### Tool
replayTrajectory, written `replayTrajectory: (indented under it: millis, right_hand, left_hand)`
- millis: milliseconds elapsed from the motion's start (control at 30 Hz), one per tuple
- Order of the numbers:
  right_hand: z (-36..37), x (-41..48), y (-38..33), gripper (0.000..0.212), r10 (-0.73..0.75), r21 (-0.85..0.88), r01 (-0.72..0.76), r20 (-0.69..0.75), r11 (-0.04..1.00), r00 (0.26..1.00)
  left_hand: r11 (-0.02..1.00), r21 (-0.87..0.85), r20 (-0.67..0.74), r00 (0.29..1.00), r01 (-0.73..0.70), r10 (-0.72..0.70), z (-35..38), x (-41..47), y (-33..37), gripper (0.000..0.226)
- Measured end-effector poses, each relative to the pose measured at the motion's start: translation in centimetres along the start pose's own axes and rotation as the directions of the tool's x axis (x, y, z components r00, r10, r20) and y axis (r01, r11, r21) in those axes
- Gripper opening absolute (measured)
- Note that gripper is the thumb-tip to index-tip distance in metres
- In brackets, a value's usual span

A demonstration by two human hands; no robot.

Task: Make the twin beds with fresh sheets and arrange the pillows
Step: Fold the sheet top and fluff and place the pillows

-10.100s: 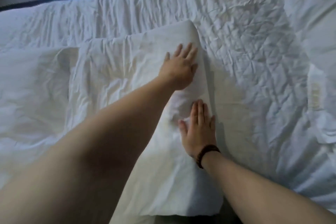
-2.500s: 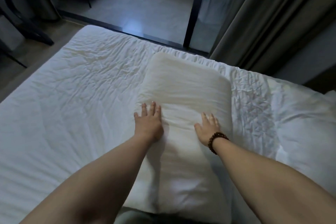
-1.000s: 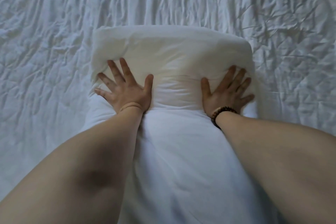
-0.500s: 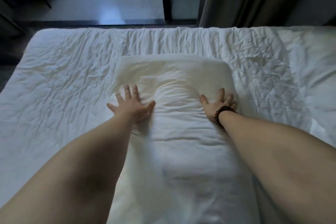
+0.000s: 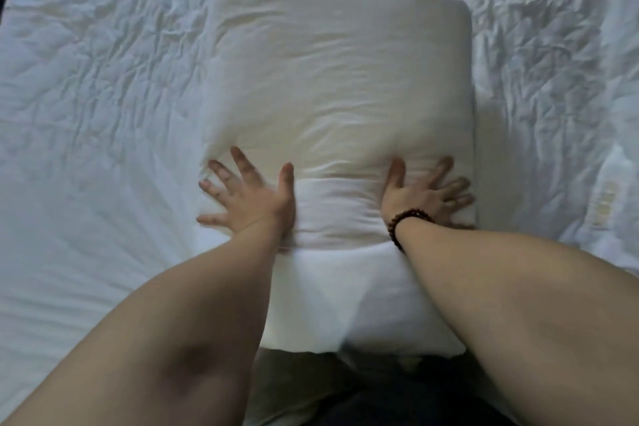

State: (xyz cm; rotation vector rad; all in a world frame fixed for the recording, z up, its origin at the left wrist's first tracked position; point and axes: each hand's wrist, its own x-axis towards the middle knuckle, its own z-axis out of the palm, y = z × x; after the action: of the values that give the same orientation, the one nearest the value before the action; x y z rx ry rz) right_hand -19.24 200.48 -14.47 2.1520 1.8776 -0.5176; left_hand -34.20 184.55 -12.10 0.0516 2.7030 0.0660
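Fingers (image 5: 243, 167) splayed, L hand (image 5: 256, 205) & R hand (image 5: 422, 198) on pillow (image 5: 339, 62), label (image 5: 603, 198) blurred

Your left forearm (image 5: 193, 315) and right forearm (image 5: 501, 287) are bare right to the bottom edge. Just behind your right hand (image 5: 422, 195), you wear a bracelet (image 5: 401, 221) of small round dark-brown beads in a single row, of which only the upper arc shows. Low between your arms lies dark, blue-black clothing (image 5: 397, 401), too dim to tell which garment.
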Motion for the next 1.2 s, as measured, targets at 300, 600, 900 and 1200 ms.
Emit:
replayTrajectory:
  millis: [300, 600, 900, 1200]
  right_hand:
    - [6.2, 2.8, -2.1, 0.1, 0.02, 0.009, -0.019, -0.025, 1.0, 1.0]
    - [0.2, -1.1, 4.2, 0.097, -0.063, 0.095, 0.058, 0.057, 0.994, 0.996]
    - [6.1, -4.2, 9.1, 0.087, 0.194, 0.319, -0.126, -0.192, 0.939, 0.962]
    - [10.7, -3.0, 9.6, 0.092, 0.209, 0.319, -0.136, -0.206, 0.938, 0.956]
  left_hand:
    - [0.999, 0.037, -0.012, 0.999, -0.035, 0.036, 5.5, 4.7, 0.6, 0.099]
    - [0.969, -0.068, -0.034, 0.971, -0.238, 0.236, 1.2, -0.9, -6.0, 0.095]
    - [0.925, -0.231, -0.105, 0.937, 0.302, -0.332, 7.6, -4.1, -9.8, 0.091]
    - [0.927, -0.284, -0.103, 0.953, 0.246, -0.284, 12.1, -2.2, -10.8, 0.087]
